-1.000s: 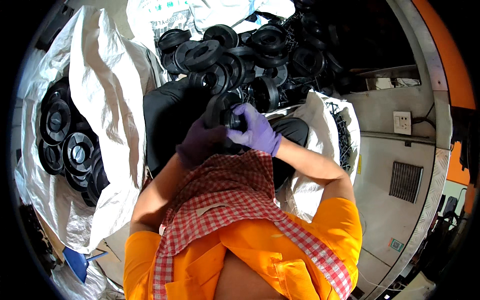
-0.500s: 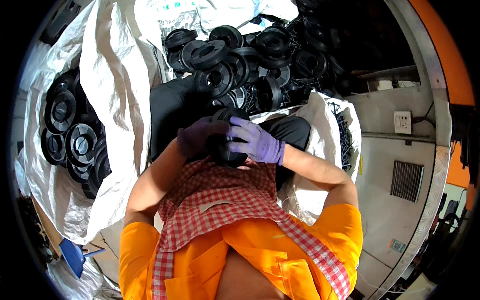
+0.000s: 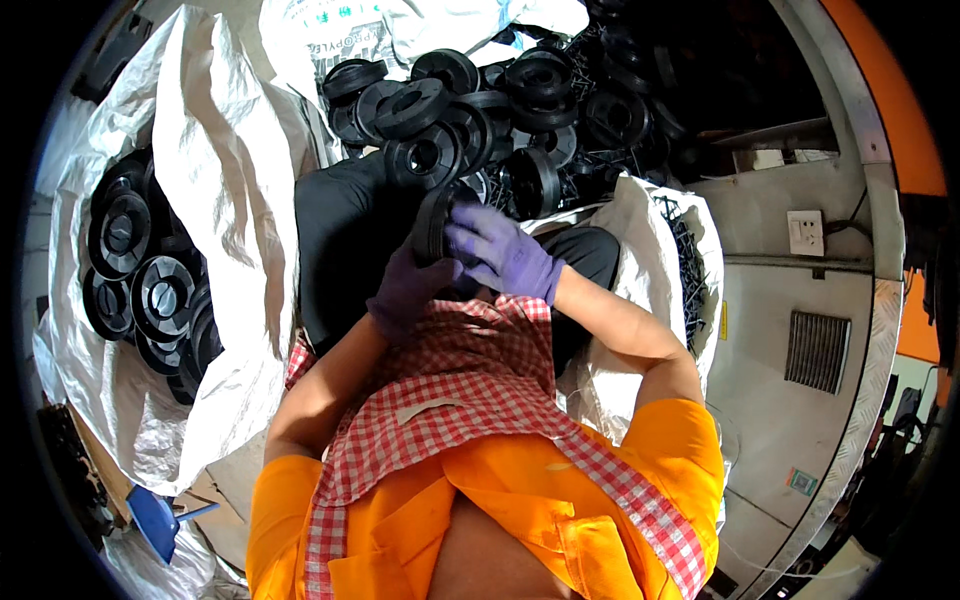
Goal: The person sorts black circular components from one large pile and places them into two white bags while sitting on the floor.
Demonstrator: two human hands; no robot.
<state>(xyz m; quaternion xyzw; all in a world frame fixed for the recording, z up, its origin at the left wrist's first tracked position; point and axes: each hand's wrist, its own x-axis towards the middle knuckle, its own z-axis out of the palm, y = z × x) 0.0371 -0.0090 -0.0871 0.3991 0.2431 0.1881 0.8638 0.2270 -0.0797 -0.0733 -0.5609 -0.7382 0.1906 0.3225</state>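
Between my gloved hands a black ribbed plastic wheel (image 3: 432, 222) stands on edge above my lap. My left hand (image 3: 405, 288), in a purple glove, grips its lower left rim with the thumb in front. My right hand (image 3: 508, 252), gloved the same way, has its fingers bent against the wheel's right face; their tips are partly hidden. Just beyond, a heap of similar black wheels (image 3: 425, 155) lies piled up. Whether the right hand also holds some small part cannot be made out.
On the left stands a white woven sack (image 3: 225, 150) with several black wheels (image 3: 163, 297) inside. A second white sack (image 3: 640, 225) at my right holds thin black sticks (image 3: 690, 265). Farther right are a grey metal panel (image 3: 770, 400) and a wall socket (image 3: 805, 232). A blue dustpan (image 3: 153, 522) lies lower left.
The wheel has risen away from my lap and turned more edge-on. My left hand has shifted from its upper side to beneath its lower rim; my right hand stays on its right side.
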